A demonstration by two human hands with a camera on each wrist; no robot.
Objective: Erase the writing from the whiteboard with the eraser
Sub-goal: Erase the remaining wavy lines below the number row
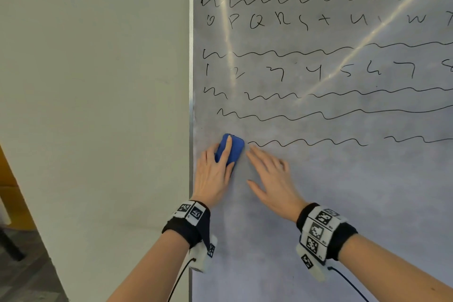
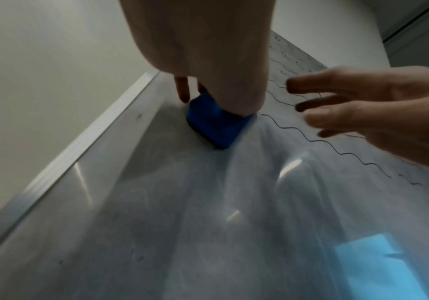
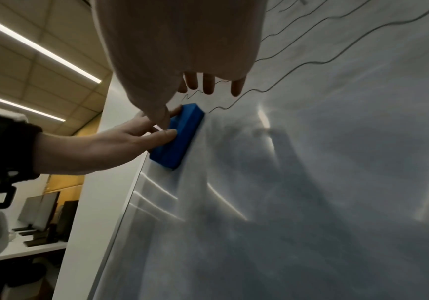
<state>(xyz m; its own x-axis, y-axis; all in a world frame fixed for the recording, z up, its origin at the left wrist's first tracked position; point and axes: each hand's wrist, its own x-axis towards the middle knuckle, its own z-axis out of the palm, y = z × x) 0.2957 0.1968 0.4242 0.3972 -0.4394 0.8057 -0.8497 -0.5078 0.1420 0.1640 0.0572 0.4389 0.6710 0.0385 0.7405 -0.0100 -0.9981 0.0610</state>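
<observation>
The whiteboard (image 1: 343, 203) stands upright and carries rows of black letters, digits and wavy lines (image 1: 306, 142). Near its left edge, the blue eraser (image 1: 237, 147) lies flat against the board, at the left end of the lowest wavy line. My left hand (image 1: 224, 157) grips the eraser, with the index finger laid along its back and the thumb at its side. In the right wrist view the eraser (image 3: 180, 138) shows the same hold. My right hand (image 1: 267, 171) is open with spread fingers just right of the eraser, holding nothing. Seen from the left wrist, it (image 2: 374, 113) hovers close to the board.
A metal frame (image 1: 191, 81) runs down the board's left edge, with a plain pale wall (image 1: 98, 81) beyond it. The board below the lowest line is smudged grey with no writing. Monitors (image 3: 44, 213) stand on a desk far to the left.
</observation>
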